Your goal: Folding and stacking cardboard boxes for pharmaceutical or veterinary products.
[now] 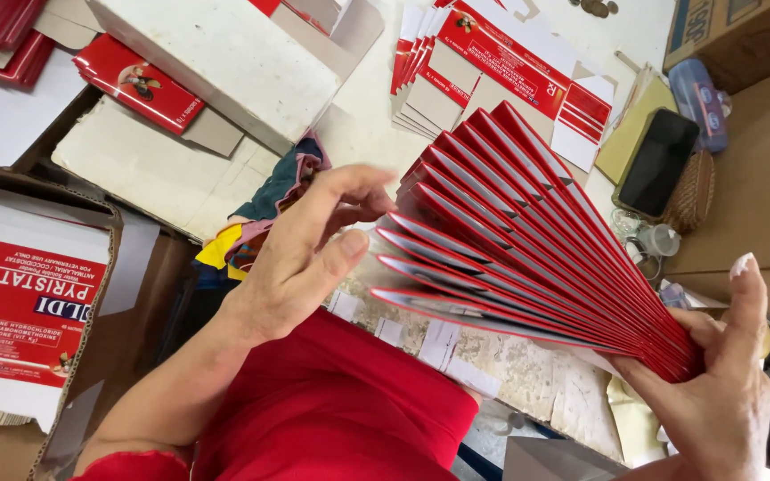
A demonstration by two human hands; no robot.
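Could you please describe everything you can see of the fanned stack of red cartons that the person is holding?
The fanned stack of red cartons is a bundle of flat, unfolded cardboard blanks, glossy red outside with pale grey-white inner faces. They spread like a fan, edges pointing up and left. The right hand pinches them together at the lower right corner, where they converge. The left hand touches the spread edges with its fingertips. The stack is held above a worn, pale work table.
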